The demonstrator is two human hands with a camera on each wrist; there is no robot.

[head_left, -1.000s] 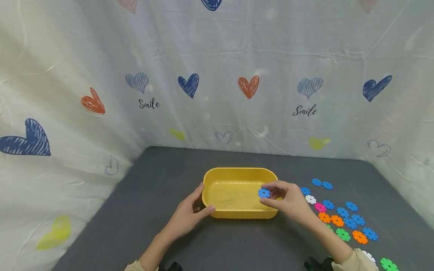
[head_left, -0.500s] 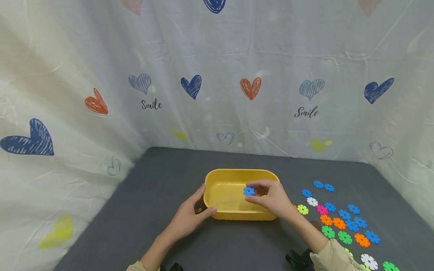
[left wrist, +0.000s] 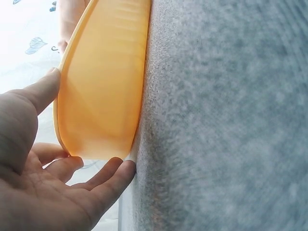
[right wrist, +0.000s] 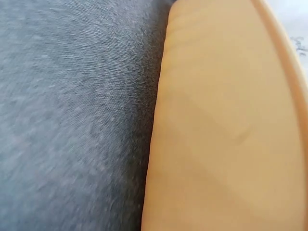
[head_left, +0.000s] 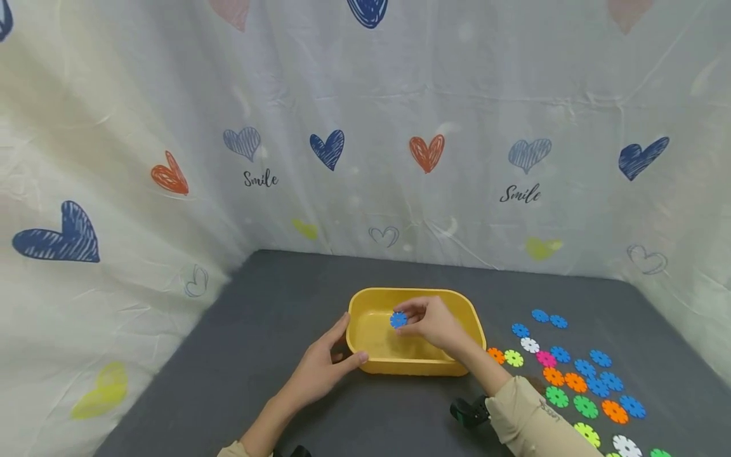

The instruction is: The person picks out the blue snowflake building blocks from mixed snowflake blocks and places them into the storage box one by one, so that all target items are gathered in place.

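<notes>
A yellow plastic basin [head_left: 411,367] stands on the dark grey table in the head view. At its left end, my left hand [head_left: 320,373] steadies it, thumb at the near side and fingers along the end. The left wrist view has the thumb [left wrist: 45,91] on the rim and the fingertips [left wrist: 126,168] against the end wall. Over the basin, my right hand [head_left: 436,325] pinches a blue snowflake-shaped plastic disc [head_left: 398,320] between thumb and fingers. The basin's outer wall [right wrist: 226,120] fills much of the right wrist view, where the right hand is hidden.
Several notched discs lie flat to the right of the basin: blue [head_left: 601,358], orange [head_left: 614,411], green [head_left: 585,407], white [head_left: 530,345], pink [head_left: 546,359] and yellow-green [head_left: 513,358]. A pale curtain [head_left: 365,95] with printed hearts hangs behind the table.
My right hand has carried the blue disc leftward from the basin's right end to above its middle. The left hand keeps its place on the basin. The view has shifted slightly.
</notes>
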